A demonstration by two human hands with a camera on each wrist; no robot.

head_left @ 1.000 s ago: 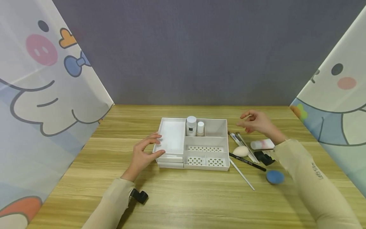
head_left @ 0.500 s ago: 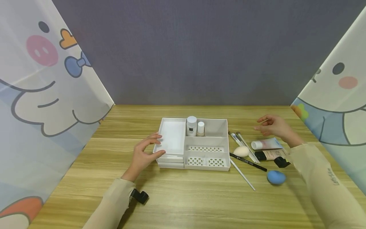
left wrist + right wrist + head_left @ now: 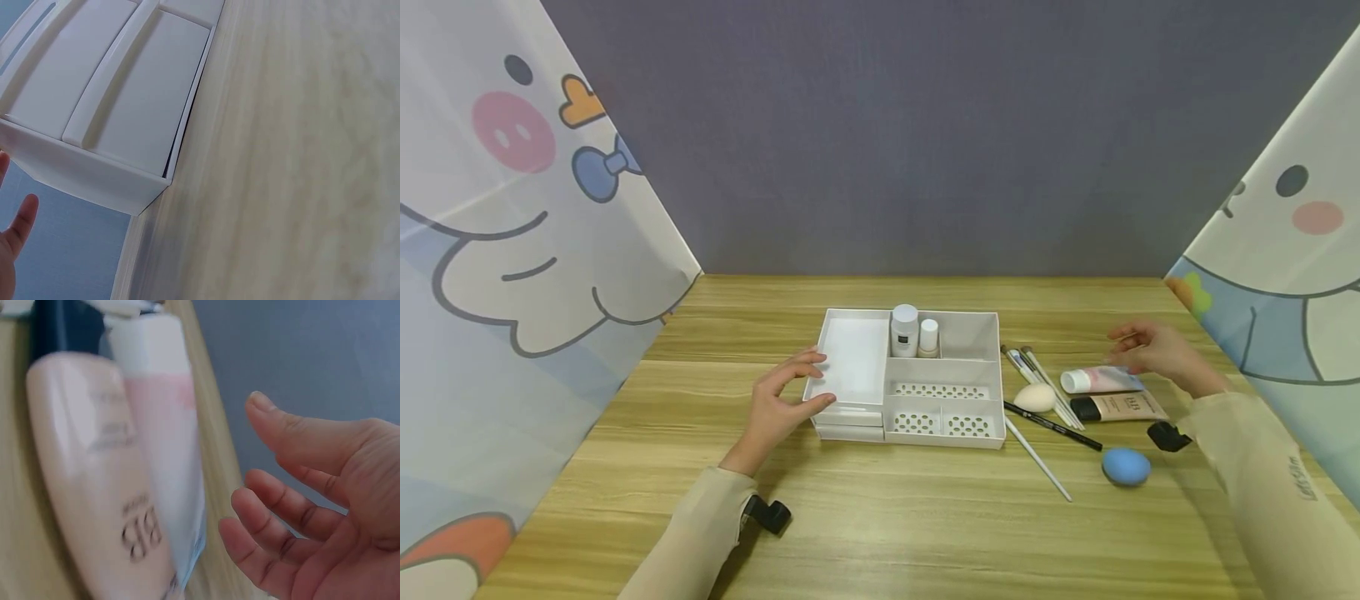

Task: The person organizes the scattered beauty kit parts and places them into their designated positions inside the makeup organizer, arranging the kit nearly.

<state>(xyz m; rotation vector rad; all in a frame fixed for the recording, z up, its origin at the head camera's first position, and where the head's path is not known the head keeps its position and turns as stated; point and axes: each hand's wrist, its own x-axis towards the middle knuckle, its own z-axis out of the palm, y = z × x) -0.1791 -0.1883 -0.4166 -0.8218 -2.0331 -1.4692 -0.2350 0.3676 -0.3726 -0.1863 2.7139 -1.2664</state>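
Observation:
At the left side of a white organizer (image 3: 850, 358), my left hand (image 3: 775, 408) spreads its thumb and fingers by the rim; the left wrist view shows the thumb (image 3: 24, 219) beside the side wall. My right hand (image 3: 1157, 354) holds nothing and hovers just over the far end of a white-capped pink-and-blue tube (image 3: 1101, 380). Its fingers are loosely bent, with an empty palm in the right wrist view. In front of that tube lies a beige BB cream tube (image 3: 1127, 407) with a black cap. A white bottle (image 3: 904, 332) and a smaller white-capped bottle (image 3: 928, 339) stand in the organizer's back compartment.
Right of the organizer lie several makeup brushes (image 3: 1052, 387), a cream egg-shaped sponge (image 3: 1034, 397), a black pencil (image 3: 1054, 426) and a thin white stick (image 3: 1037, 458). A blue sponge (image 3: 1126, 467) sits nearer the front. A grey wall (image 3: 925, 150) rises behind the table.
My right hand has moved right and toward me, from behind the brushes to over the pink-and-blue tube, uncovering the BB cream tube. My left hand stays by the organizer.

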